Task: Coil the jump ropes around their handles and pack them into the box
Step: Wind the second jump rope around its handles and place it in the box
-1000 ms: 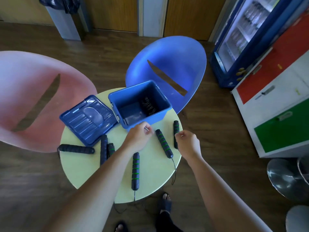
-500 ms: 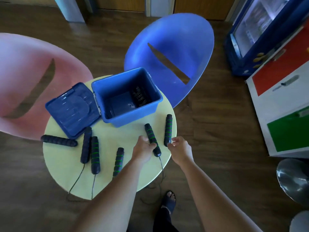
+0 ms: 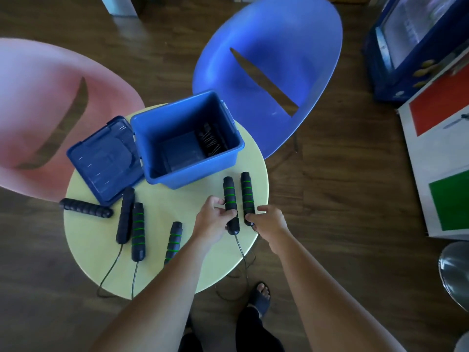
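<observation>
As the left hand (image 3: 213, 224) grips one black green-ringed foam handle (image 3: 229, 196) and the right hand (image 3: 270, 223) its twin (image 3: 246, 191), both lie parallel, pointing toward the blue plastic box (image 3: 195, 177) ahead.

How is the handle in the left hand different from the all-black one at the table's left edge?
The green-ringed handle has green rings; the all-black handle has none. The left hand grips the green-ringed handle; no hand touches the all-black one. The green-ringed one points toward the box; the all-black one lies crosswise by the lid. Both are dark, ribbed jump-rope handles.
</observation>
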{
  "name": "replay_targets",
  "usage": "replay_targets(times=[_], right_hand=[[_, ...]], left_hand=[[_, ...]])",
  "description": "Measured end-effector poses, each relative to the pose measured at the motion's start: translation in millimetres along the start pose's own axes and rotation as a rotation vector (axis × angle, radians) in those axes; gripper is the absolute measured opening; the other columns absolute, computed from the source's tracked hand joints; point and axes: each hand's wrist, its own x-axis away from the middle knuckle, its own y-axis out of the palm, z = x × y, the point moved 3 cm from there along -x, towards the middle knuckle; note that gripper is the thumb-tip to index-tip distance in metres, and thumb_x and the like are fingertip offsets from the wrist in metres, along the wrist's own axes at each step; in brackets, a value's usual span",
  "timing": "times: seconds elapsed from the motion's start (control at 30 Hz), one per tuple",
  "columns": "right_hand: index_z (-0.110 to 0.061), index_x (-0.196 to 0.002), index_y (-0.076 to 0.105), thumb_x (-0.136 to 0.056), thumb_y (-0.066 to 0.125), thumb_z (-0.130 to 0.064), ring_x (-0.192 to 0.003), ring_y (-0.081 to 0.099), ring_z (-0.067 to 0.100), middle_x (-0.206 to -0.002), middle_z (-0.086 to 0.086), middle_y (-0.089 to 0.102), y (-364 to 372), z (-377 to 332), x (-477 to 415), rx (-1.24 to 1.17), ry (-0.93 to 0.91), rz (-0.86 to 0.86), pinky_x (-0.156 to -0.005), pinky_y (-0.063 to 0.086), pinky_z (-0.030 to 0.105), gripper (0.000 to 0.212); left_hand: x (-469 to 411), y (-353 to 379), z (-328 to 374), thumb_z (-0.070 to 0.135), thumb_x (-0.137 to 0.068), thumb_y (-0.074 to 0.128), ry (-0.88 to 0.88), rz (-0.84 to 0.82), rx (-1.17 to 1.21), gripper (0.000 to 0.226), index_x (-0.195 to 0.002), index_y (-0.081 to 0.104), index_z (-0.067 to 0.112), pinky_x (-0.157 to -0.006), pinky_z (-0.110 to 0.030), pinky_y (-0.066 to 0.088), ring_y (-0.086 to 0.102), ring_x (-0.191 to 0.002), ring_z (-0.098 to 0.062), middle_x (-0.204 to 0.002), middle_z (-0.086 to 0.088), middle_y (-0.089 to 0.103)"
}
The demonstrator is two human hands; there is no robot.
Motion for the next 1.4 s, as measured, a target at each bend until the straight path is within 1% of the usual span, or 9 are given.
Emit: replay_targets(times=[0.07,0.17,0.3,0.43,0.67,0.93,1.07,1.23,1.4], right_hand=[[-0.012,-0.114,0.065,-0.075,0.074,-0.016,-0.067,0.063,0.019,-0.084,0.008,0.073,2,-5,13,-0.140,0.005,-0.076,-0.072,0.056,0.037,0.041],[-0.005,-0.109,0.066,-0.081,0.065,0.001,-0.070,0.061,0.026,-0.076,0.015,0.069,6,-22,44,-0.345,-0.059,-0.142,-0.075,0.053,0.038,0.029],[-0.007,-0.106,0.065,-0.087,0.055,0.002,-0.068,0.058,0.028,-0.063,0.006,0.064,12,-56,94,-0.441,-0.202,-0.138,-0.057,0.046,0.026,0.023],[-0.012,-0.104,0.067,-0.088,0.054,-0.006,-0.071,0.062,0.020,-0.079,0.005,0.072,26,-92,148,-0.422,-0.336,-0.082,-0.059,0.044,0.026,0.021],[-0.021,-0.114,0.065,-0.093,0.044,-0.007,-0.065,0.061,0.013,-0.088,0.001,0.071,66,-155,238,-0.373,-0.601,0.016,-0.057,0.040,0.026,0.033],[-0.014,-0.108,0.066,-0.103,0.047,-0.025,-0.091,0.068,0.022,-0.109,0.014,0.071,99,-222,314,-0.530,-0.804,-0.061,-0.070,0.055,0.032,0.022],[-0.008,-0.113,0.060,-0.103,0.050,-0.032,-0.100,0.070,0.033,-0.112,0.018,0.071,98,-250,343,-0.512,-0.918,-0.120,-0.070,0.058,0.033,0.029],[-0.001,-0.115,0.058,-0.101,0.056,-0.030,-0.089,0.071,0.026,-0.111,0.025,0.068,87,-274,366,-0.474,-1.003,-0.167,-0.066,0.061,0.038,0.033],[0.002,-0.115,0.055,-0.098,0.060,-0.026,-0.092,0.072,0.028,-0.110,0.024,0.070,74,-288,377,-0.456,-1.049,-0.213,-0.072,0.062,0.043,0.033]], left_hand=[[6,-8,13,0.024,-0.078,0.080,0.055,-0.042,0.010,0.034,-0.103,0.057,0.021,-0.078,-0.056,0.060,0.074,-0.079,-0.034,-0.091,-0.007,0.076],[19,-26,41,0.020,-0.085,0.077,0.154,-0.075,0.038,0.028,-0.108,0.060,0.021,-0.082,-0.051,0.060,0.076,-0.078,-0.027,-0.093,-0.003,0.078],[45,-59,79,0.014,-0.091,0.073,0.267,-0.134,0.126,0.024,-0.111,0.061,0.018,-0.080,-0.042,0.063,0.076,-0.084,-0.025,-0.099,-0.009,0.077],[78,-103,109,0.010,-0.090,0.073,0.360,-0.179,0.194,0.025,-0.112,0.063,0.013,-0.071,-0.035,0.063,0.076,-0.083,-0.027,-0.098,-0.016,0.075],[138,-196,154,0.005,-0.090,0.072,0.549,-0.168,0.252,0.019,-0.106,0.064,0.010,-0.060,-0.030,0.061,0.074,-0.069,-0.016,-0.084,-0.008,0.074],[197,-278,202,0.007,-0.092,0.071,0.755,-0.134,0.283,0.018,-0.106,0.066,0.017,-0.074,-0.038,0.064,0.076,-0.084,-0.021,-0.097,-0.010,0.077],[214,-300,226,0.013,-0.091,0.073,0.826,-0.065,0.267,0.020,-0.104,0.070,0.028,-0.083,-0.045,0.062,0.075,-0.093,-0.022,-0.094,0.003,0.078],[235,-314,246,0.015,-0.093,0.072,0.897,0.008,0.243,0.026,-0.114,0.067,0.028,-0.079,-0.032,0.062,0.072,-0.090,-0.002,-0.092,0.013,0.076],[249,-315,259,0.009,-0.094,0.069,0.913,0.013,0.327,0.026,-0.113,0.065,0.027,-0.066,-0.020,0.058,0.072,-0.082,0.004,-0.096,0.006,0.075]])
